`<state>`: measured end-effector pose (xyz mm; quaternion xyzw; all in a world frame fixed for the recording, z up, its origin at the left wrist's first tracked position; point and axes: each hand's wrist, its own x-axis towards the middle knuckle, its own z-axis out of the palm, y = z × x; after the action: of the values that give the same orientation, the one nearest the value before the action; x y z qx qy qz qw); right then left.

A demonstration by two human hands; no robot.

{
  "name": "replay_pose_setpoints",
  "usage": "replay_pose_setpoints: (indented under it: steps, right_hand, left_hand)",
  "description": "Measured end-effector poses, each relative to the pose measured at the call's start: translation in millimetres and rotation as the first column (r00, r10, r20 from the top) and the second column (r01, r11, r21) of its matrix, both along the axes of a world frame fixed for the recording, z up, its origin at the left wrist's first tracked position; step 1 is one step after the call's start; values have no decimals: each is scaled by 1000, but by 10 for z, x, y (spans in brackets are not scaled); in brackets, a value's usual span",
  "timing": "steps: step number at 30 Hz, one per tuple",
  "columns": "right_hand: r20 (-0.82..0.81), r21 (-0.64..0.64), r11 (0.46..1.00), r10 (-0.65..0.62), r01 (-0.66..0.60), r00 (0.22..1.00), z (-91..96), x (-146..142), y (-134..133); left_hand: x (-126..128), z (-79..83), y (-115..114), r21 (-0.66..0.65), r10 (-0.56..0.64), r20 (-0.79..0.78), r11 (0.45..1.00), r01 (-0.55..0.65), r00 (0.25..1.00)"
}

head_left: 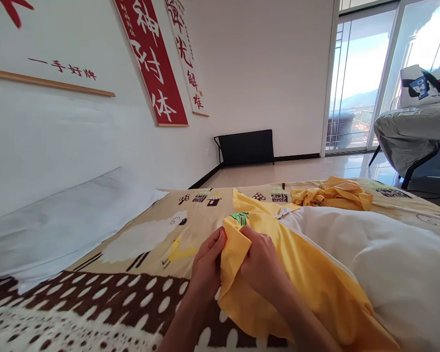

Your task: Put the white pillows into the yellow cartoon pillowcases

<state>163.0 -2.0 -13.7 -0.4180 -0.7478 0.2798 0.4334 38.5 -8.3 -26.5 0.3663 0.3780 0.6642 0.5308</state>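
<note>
A yellow fabric cover [308, 264] with a green leaf print lies in front of me, spread from my hands towards the right. My left hand [209, 264] pinches its folded edge from the left side. On the other side of that fold, my right hand [260, 259] grips the same cloth, its fingers closed close to the left ones. Against the cover's right side rests a puffy white quilt or pillow [396, 264]. How far the white piece reaches under the yellow cloth is hidden.
A patterned blanket [161, 234] covers the bed. A white pillow [66, 220] lies at left by the wall. Crumpled yellow cloth [333, 193] sits at the far edge. Beyond are a black folded frame [247, 146] and a grey-covered table [418, 122].
</note>
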Motion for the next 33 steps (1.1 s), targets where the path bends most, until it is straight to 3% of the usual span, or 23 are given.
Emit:
replay_pose_setpoints:
  steps: [4, 8, 15, 19, 24, 29, 31, 33]
  right_hand:
    - [-67, -20, 999, 47, -48, 997, -46, -19, 46]
    - [-209, -40, 995, 84, -95, 974, -97, -35, 120]
    - [-291, -45, 966, 233, -256, 928, -67, 0, 111]
    - [-337, -70, 947, 273, -313, 901, -76, -24, 107]
    - [-299, -7, 964, 253, -267, 920, -98, -20, 119]
    - [-176, 87, 975, 216, -203, 961, -152, -45, 104]
    - [-132, 110, 980, 181, -167, 975, -170, -65, 94]
    - [-101, 123, 981, 160, -147, 982, -175, -78, 87]
  left_hand:
    - [-8, -69, 9, 101, 84, -195, 993, -65, 977]
    - [-23, -47, -8, 172, 139, -428, 983, -71, 893]
    - [8, 149, -130, 211, 211, -588, 972, -103, 781]
    - [-43, 134, -119, 262, 243, -615, 960, -96, 750]
    - [-110, 93, -122, 302, 220, -646, 953, -20, 731]
    - [-64, 172, -196, 345, 364, -763, 928, -141, 535]
    - [-61, 184, -204, 327, 366, -758, 929, -172, 539]
    - [-90, 167, -178, 268, 314, -715, 948, -170, 625]
